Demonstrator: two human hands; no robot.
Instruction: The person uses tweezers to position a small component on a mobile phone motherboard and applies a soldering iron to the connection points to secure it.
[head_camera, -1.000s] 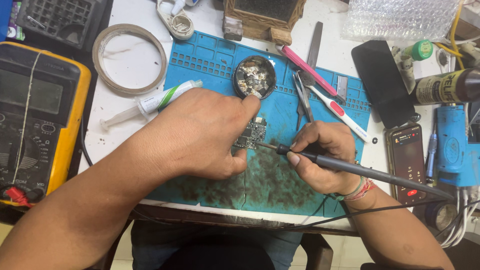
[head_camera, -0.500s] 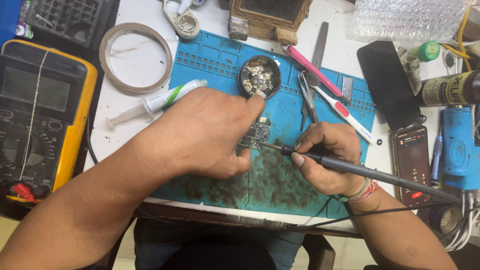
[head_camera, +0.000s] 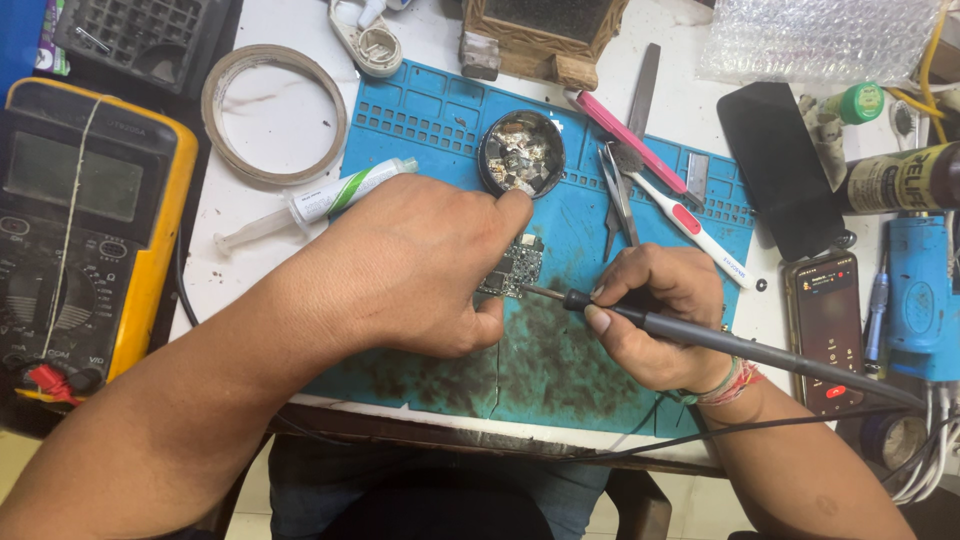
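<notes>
Nothing shifted: left hand (head_camera: 410, 265) fingers pin circuit board (head_camera: 512, 267), right hand (head_camera: 655, 315) grips soldering iron (head_camera: 720, 342)

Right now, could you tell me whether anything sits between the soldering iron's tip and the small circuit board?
Nothing visible does: the soldering iron in the right hand has its tip at the edge of the circuit board, which the left hand steadies.
</notes>
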